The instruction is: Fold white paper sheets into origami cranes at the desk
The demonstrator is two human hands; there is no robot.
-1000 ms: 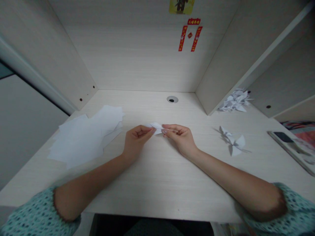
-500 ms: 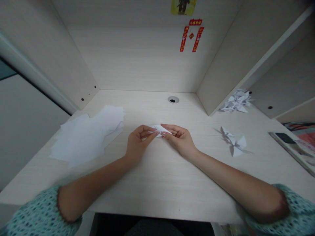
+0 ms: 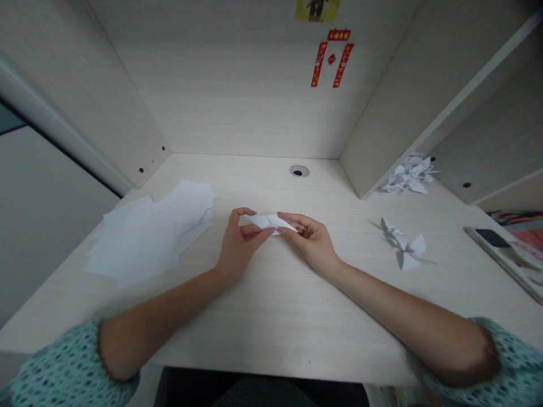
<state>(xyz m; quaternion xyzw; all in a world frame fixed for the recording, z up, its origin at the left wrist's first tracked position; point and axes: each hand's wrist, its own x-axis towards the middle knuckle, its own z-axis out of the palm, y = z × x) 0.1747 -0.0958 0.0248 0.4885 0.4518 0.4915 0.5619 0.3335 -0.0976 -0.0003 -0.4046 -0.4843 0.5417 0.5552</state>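
A small folded piece of white paper [image 3: 268,221], narrow and pointed at its ends, is between my two hands just above the desk. My left hand [image 3: 244,240] grips its left part, with the thumb at the near edge and the index finger raised at the far left corner. On the other side my right hand [image 3: 309,240] pinches the right part, thumb in front and fingers behind. Folded paper cranes [image 3: 405,244] lie on the desk to the right of my right hand. A loose pile of white paper sheets [image 3: 148,237] spreads out to the left.
A heap of folded white paper shapes [image 3: 409,174] sits at the back right beside the upright panel [image 3: 382,124]. At the right edge lies a flat, phone-topped book or box [image 3: 504,254]. A round cable hole [image 3: 299,170] is near the back wall.
My left index finger has lifted and moved outward to the left, showing more of the folded paper. My right hand stays almost where it was.
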